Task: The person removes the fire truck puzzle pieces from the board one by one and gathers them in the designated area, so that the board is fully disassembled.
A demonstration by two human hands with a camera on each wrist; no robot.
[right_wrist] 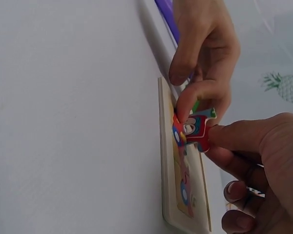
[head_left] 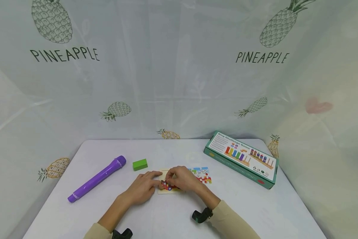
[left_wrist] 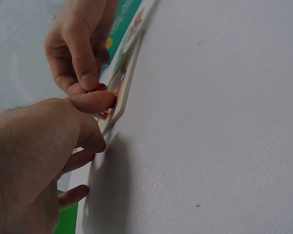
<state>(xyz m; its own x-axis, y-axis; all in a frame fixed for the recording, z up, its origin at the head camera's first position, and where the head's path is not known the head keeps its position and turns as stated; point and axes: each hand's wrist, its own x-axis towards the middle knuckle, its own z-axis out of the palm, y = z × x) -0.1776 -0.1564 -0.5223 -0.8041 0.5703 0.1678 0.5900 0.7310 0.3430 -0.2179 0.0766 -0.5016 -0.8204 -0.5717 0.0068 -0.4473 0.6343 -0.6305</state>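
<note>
A shallow wooden puzzle board (head_left: 168,192) with a colourful vehicle picture lies flat at the table's middle. My right hand (head_left: 183,179) pinches a red and blue jigsaw piece (right_wrist: 199,130) between thumb and fingertip, tilted up from the board. On the board's left side rests my left hand (head_left: 141,188), one finger touching the puzzle near that piece, the others spread loosely over the table. In the left wrist view, the right hand's fingers hide most of the held piece.
Colourful puzzle pieces (head_left: 208,175) lie just right of the board, partly behind the right hand. A green block (head_left: 140,165) sits behind the left hand. Far left is a purple stick-shaped thing (head_left: 98,179). The Ring Challenge Game box (head_left: 241,159) lies at the back right.
</note>
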